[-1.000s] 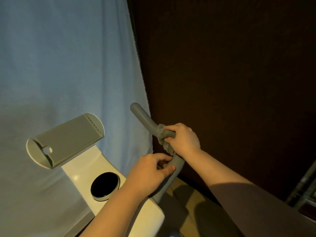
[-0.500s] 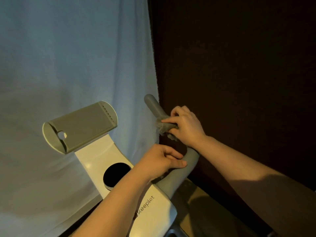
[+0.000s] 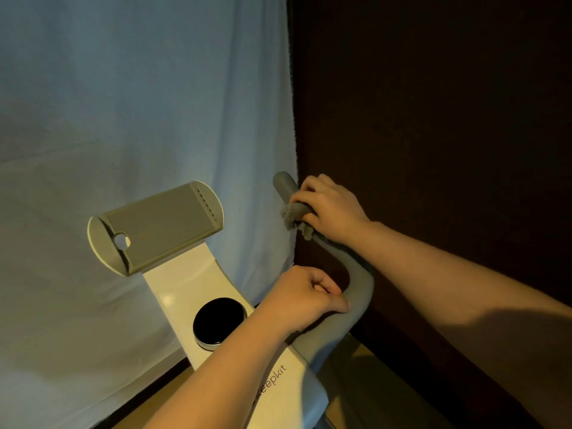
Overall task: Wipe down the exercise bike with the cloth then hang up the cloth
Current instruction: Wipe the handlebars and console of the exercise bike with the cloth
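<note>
A white exercise bike [image 3: 185, 286] fills the lower middle, with a grey tablet holder [image 3: 161, 227] and a round black dial [image 3: 218, 318] on its post. Its grey padded handlebar [image 3: 359, 292] curves up to the right and ends near the curtain's edge. My right hand [image 3: 331, 209] grips a small grey cloth [image 3: 292, 215] wrapped round the handlebar's upper stretch, close to its tip. Lower down, my left hand [image 3: 305, 297] holds the handlebar at its bend, fingers curled round it.
A pale blue curtain [image 3: 139, 119] hangs right behind the bike on the left. A dark brown wall [image 3: 433, 119] stands close behind the handlebar on the right. Tan floor [image 3: 365, 385] shows below the bike.
My right hand has slid the cloth up the handlebar toward its tip. My left hand has stayed at the bend. The view has shifted, so the bike sits further right.
</note>
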Demonstrator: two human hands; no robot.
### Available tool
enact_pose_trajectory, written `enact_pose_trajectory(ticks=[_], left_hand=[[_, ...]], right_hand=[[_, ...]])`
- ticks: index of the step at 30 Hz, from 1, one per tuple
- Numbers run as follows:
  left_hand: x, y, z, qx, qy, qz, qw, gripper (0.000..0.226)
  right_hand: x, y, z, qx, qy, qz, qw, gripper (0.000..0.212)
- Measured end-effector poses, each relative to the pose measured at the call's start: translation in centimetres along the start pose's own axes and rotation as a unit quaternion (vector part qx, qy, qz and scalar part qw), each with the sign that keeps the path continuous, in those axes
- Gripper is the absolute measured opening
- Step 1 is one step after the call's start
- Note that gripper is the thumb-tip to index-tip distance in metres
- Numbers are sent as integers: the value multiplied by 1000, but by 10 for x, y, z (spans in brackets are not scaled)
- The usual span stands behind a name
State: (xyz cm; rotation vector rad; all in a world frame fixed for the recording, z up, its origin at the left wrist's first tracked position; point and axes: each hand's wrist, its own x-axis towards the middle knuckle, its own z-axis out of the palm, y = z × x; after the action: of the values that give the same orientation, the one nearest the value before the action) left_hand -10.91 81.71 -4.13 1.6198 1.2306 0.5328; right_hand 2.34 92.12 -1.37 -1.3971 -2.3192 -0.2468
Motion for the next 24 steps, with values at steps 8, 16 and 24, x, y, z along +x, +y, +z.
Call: enact_pose_trajectory(ticks=[8, 16, 24], left_hand=[[1, -3, 1, -13, -3, 6, 1000, 24], [1, -4, 2, -23, -9, 7, 1000, 22], [3, -6, 2, -26, -8, 9, 1000, 22]], right_hand=[[0, 6, 1, -23, -2, -52, 998, 31], [-10, 5, 6, 5, 9, -47, 999, 33], [2, -4, 18, 60, 70, 32, 995, 27]])
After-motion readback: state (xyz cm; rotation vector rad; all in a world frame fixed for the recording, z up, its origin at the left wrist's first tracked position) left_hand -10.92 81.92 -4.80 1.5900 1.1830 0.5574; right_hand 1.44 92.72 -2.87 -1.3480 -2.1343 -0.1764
